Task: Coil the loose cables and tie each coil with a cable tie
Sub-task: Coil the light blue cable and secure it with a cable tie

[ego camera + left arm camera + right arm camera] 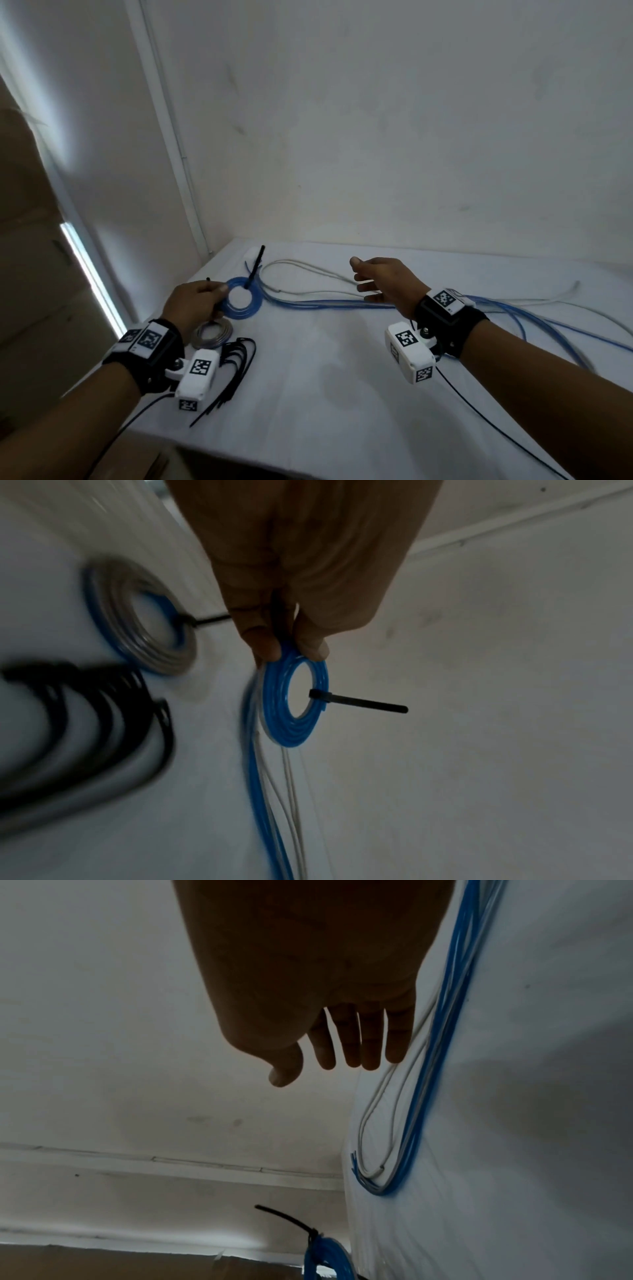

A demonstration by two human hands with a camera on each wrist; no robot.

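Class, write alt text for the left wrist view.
The left hand pinches a blue coil bound with a black tie. Another tied coil and spare ties lie on the white table.

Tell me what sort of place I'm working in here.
Probably a plain makeshift workroom: a white covered table pushed into a bare wall corner, cardboard boxes stacked at left, loose cables and spare cable ties laid out.

We're in a plain bare room, more workspace than home: scuffed white walls [376, 120] beyond our fingers, a white-covered table [342, 377] beneath them, cardboard boxes [30, 240] stacked off left.
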